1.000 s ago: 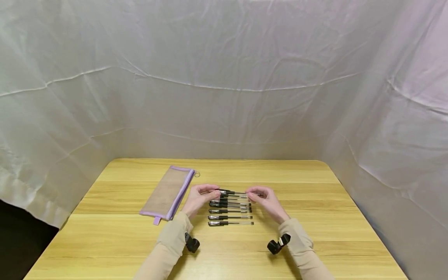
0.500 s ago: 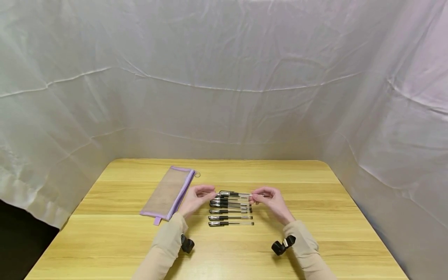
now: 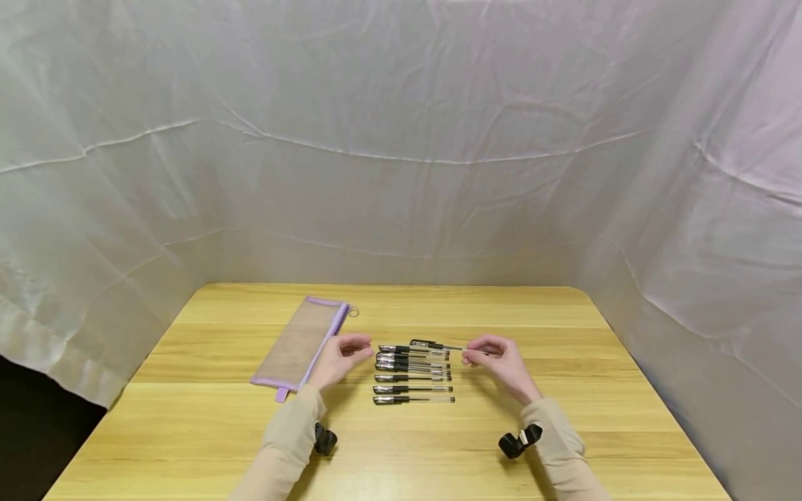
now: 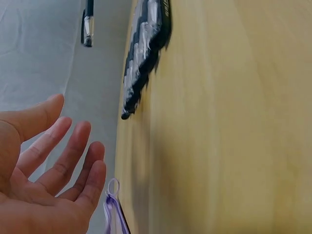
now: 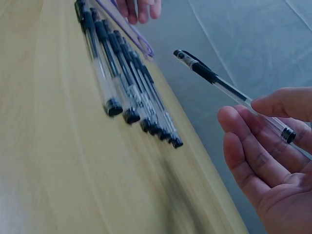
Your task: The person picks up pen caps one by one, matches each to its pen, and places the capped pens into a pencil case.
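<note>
My right hand (image 3: 498, 358) pinches a clear-barrelled pen (image 5: 207, 73) between thumb and fingers near its barrel end. That pen is held above the table, its black capped end pointing left in the head view. Several similar pens (image 3: 413, 379) with black caps and grips lie side by side in a column on the table, between the two hands. My left hand (image 3: 340, 358) hovers left of the column, fingers loosely bent and apart, holding nothing. In the left wrist view its palm and fingertips (image 4: 97, 151) show plainly, apart from the pens.
A mesh zip pouch (image 3: 301, 341) with purple edging lies flat on the wooden table (image 3: 401, 452), left of the left hand. Its small ring (image 3: 354, 312) sits at the far corner. A pale curtain (image 3: 401, 209) surrounds the table's back and sides.
The pinched pen has moved right with my right hand, out from over the column. My left hand has drawn back to the left, off the pen's capped end.
</note>
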`<state>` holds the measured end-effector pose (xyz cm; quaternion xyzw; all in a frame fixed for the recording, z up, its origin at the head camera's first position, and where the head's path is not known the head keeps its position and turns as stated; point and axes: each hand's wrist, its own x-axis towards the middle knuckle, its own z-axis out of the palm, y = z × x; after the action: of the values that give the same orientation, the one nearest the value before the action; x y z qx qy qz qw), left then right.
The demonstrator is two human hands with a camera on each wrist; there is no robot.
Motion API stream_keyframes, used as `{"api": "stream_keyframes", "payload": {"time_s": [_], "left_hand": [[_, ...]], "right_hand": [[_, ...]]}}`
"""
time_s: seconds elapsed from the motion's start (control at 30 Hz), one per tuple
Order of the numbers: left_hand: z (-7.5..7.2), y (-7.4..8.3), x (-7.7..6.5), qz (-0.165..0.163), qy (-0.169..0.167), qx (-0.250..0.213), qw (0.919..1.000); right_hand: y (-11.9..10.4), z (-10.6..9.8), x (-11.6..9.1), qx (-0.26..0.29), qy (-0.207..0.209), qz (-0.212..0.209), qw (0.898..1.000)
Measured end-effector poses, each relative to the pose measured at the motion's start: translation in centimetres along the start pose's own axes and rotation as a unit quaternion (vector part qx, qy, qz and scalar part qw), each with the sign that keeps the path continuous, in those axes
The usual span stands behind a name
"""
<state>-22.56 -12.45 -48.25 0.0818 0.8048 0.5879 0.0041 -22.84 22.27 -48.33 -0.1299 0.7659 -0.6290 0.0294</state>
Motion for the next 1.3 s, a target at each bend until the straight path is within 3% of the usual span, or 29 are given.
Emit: {"api": "stream_keyframes", "payload": {"time_s": [0.17, 0.43, 0.67, 0.9, 1.07, 1.2, 1.3], "left_hand": [[-0.5, -0.3, -0.2, 0.002, 0.014, 0.011, 0.9998], [-0.9, -0.6, -0.2, -0.028, 0.04, 0.022, 0.9986], [-1.4, -1.0, -0.5, -0.021, 0.047, 0.032, 0.9982], [-2.0, -1.3, -0.8, -0.025, 0.061, 0.041, 0.9969], [-2.4, -1.2, -0.9, -0.039, 0.06, 0.045, 0.9964], [-2.7, -1.2, -1.1, -0.04, 0.058, 0.077, 0.9945], [-2.8, -1.2, -1.2, -0.038, 0.06, 0.107, 0.9918]], "right_hand": [[0.1, -0.5, -0.4, -0.027, 0.02, 0.018, 0.999], [0.5, -0.9, -0.9, -0.05, 0.027, 0.023, 0.998], [0.5, -1.2, -1.3, -0.092, 0.054, 0.034, 0.994], [0.9, -1.6, -1.5, -0.125, 0.078, 0.01, 0.989], [0.9, -1.8, -1.8, -0.152, 0.093, 0.018, 0.984], [0.7, -1.8, -2.1, -0.175, 0.101, 0.02, 0.979], [0.7, -1.8, -2.1, -0.207, 0.109, -0.002, 0.972]]}}
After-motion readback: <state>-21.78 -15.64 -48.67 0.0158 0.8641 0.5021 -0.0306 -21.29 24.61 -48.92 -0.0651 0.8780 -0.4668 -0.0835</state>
